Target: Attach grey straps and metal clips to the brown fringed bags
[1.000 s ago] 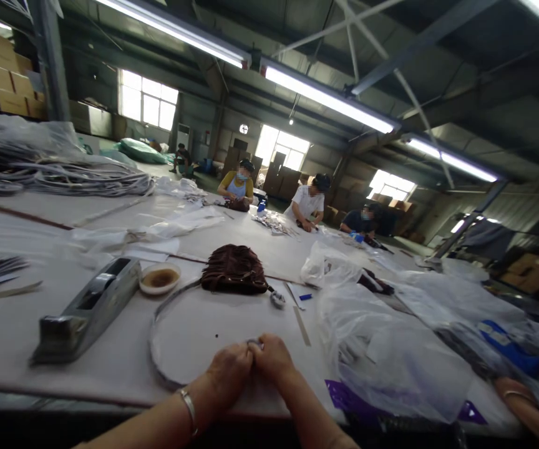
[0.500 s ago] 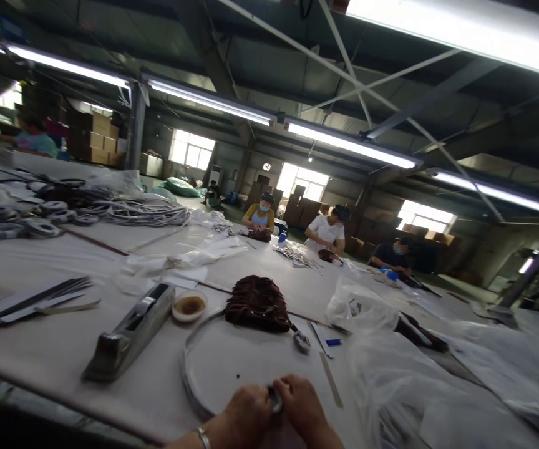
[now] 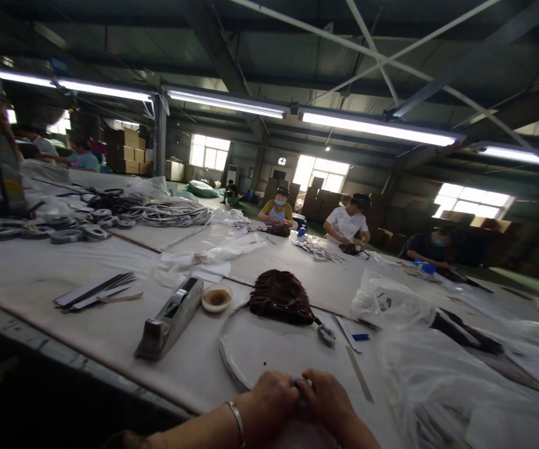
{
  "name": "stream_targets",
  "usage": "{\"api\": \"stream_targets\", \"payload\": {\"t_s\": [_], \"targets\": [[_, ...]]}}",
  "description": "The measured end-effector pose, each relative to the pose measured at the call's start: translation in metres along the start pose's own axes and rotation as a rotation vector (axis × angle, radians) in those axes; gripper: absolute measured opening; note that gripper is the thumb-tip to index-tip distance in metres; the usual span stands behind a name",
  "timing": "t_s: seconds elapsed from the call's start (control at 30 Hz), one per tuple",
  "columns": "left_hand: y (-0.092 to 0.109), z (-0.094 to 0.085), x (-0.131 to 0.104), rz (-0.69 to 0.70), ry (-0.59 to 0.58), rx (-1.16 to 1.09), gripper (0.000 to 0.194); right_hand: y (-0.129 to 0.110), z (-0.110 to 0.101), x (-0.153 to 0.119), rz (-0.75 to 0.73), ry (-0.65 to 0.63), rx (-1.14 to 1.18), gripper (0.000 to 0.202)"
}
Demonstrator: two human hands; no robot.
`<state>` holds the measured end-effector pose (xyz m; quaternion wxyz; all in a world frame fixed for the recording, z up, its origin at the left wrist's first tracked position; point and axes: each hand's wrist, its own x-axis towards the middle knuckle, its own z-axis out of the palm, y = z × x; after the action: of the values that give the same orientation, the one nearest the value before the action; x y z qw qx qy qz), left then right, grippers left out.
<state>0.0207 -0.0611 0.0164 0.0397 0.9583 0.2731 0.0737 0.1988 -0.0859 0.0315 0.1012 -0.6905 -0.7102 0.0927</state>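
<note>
My left hand (image 3: 273, 399), with a bracelet at the wrist, and my right hand (image 3: 328, 399) meet at the table's near edge. Both are closed on a long grey strap (image 3: 225, 349). From my hands it curves left and back to a dark brown fringed bag (image 3: 281, 298). Only a small bit of the strap shows between my fingers; the rest there is hidden. By the bag's right corner lies a small grey coil (image 3: 326, 335), wrapped up.
A tape dispenser (image 3: 170, 319) and a dish of brown liquid (image 3: 217, 298) stand to the left, beside cut strips (image 3: 96, 291). Thin strips and a blue piece (image 3: 360, 337) lie right of the bag. Clear plastic (image 3: 442, 386) covers the right side. Several people work across the table.
The view has swung left, so the table's things appear farther right. My hands remain together on the strap, and less of it shows between them.
</note>
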Motion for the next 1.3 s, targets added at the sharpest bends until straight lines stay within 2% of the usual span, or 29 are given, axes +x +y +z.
{"api": "stream_targets", "payload": {"t_s": [0.1, 0.17, 0.23, 0.33, 0.4, 0.47, 0.6, 0.67, 0.77, 0.87, 0.93, 1.0, 1.17, 1.23, 1.3], "targets": [[0.018, 0.01, 0.006, -0.143, 0.098, -0.049, 0.016, -0.009, 0.001, -0.003, 0.149, -0.004, -0.04, 0.024], [0.023, 0.007, 0.002, -0.172, 0.091, -0.046, 0.016, -0.012, -0.004, -0.006, 0.101, -0.056, -0.074, 0.023], [0.019, -0.005, -0.005, -0.074, 0.03, -0.038, 0.016, -0.009, -0.013, -0.007, 0.025, -0.113, -0.039, 0.023], [-0.001, -0.025, -0.011, 0.061, 0.002, 0.012, 0.025, 0.001, -0.025, -0.006, -0.119, -0.216, 0.039, 0.018], [-0.011, -0.03, -0.011, 0.118, -0.008, 0.046, 0.025, 0.005, -0.028, -0.006, -0.154, -0.235, 0.063, 0.017], [-0.011, -0.025, -0.008, 0.097, 0.0, 0.041, 0.023, 0.003, -0.026, -0.006, -0.104, -0.194, 0.052, 0.021], [0.011, 0.001, -0.003, -0.098, 0.123, -0.037, 0.022, -0.01, -0.011, -0.004, 0.125, -0.101, -0.03, 0.035], [0.018, 0.005, -0.003, -0.148, 0.157, -0.053, 0.02, -0.015, -0.006, -0.002, 0.173, -0.101, -0.065, 0.032], [0.009, -0.011, -0.007, -0.058, 0.091, -0.05, 0.019, -0.015, -0.012, 0.0, 0.071, -0.137, -0.068, 0.024], [-0.013, -0.034, -0.013, 0.116, -0.006, -0.008, 0.028, -0.009, -0.023, 0.002, -0.159, -0.204, -0.019, 0.02], [-0.022, -0.039, -0.016, 0.129, -0.018, 0.021, 0.027, -0.005, -0.024, 0.003, -0.3, -0.209, 0.028, 0.02], [-0.022, -0.029, -0.016, 0.055, 0.024, 0.013, 0.025, -0.006, -0.02, 0.006, -0.299, -0.166, 0.046, 0.024], [0.003, 0.014, -0.009, -0.159, 0.258, -0.08, 0.026, -0.023, -0.007, 0.008, 0.037, -0.088, -0.045, 0.031], [0.006, 0.016, -0.011, -0.159, 0.26, -0.087, 0.027, -0.027, -0.008, 0.008, 0.038, -0.116, -0.066, 0.027], [-0.002, 0.004, -0.015, -0.067, 0.186, -0.076, 0.028, -0.025, -0.013, 0.008, -0.036, -0.166, -0.048, 0.023]]}}
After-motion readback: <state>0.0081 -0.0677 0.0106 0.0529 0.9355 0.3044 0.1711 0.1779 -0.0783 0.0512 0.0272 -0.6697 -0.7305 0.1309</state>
